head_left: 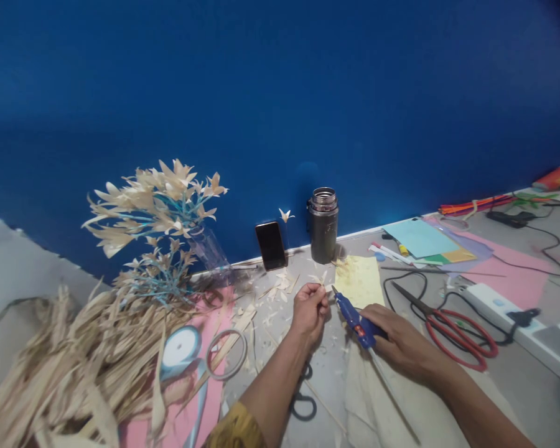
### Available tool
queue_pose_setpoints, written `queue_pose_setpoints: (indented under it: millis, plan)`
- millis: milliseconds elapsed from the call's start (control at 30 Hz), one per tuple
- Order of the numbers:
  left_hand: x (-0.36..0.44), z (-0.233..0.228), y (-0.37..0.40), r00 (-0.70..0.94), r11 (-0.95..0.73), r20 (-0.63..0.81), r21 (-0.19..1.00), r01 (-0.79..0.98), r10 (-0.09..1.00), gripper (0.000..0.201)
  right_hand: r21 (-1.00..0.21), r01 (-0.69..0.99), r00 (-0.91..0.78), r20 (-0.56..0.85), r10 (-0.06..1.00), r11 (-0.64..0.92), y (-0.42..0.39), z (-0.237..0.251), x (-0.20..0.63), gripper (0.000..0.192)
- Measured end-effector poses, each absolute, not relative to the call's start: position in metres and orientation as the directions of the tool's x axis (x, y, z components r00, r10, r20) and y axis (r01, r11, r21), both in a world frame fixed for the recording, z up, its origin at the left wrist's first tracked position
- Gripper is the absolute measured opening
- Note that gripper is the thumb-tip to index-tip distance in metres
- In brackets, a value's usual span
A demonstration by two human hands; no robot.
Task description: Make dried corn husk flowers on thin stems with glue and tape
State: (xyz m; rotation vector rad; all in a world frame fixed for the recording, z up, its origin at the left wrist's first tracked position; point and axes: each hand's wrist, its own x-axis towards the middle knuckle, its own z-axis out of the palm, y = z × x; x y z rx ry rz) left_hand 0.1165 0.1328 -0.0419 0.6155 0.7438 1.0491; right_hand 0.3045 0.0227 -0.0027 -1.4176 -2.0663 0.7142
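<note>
My right hand (398, 339) is wrapped round the handle of a blue glue gun (354, 318), its nozzle pointing up and left. A long pale glue stick (392, 393) trails from its rear. Left of the nozzle, my left hand (310, 311) is closed in a pinch on a small pale husk flower (325, 286), partly hidden by the fingers. The nozzle tip is close to the flower; whether they touch I cannot tell. Under my left forearm lie black-handled scissors (304, 406), partly covered. Husk scraps (280, 286) are scattered beyond my left hand.
Husk flowers (168, 193) stand in a clear vase at left, above dry husks (70, 373). Tape rolls (181, 348) lie nearby. A phone (270, 246) and flask (324, 227) stand by the wall. Red-handled scissors (462, 333), coloured paper (420, 238), cables and a power strip (518, 330) are at right.
</note>
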Motion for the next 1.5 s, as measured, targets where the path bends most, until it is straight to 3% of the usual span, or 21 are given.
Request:
queue_pose_setpoints:
  millis: [1100,1333,1500]
  plan:
    - [0.114,-0.041,0.132,0.307,0.381,-0.244,0.741,-0.553,0.920,0.059,-0.614,0.716,-0.321,0.133,0.938,0.332,0.024,-0.003,0.303,0.035]
    - [0.112,-0.033,0.131,0.311,0.356,-0.203,0.725,-0.589,0.928,0.056,-0.567,0.791,-0.190,0.127,0.974,0.228,0.030,-0.013,0.309,0.022]
    - [0.111,-0.028,0.130,0.301,0.348,-0.199,0.717,-0.604,0.933,0.051,-0.518,0.830,-0.172,0.116,0.978,0.208,0.032,-0.020,0.323,0.029]
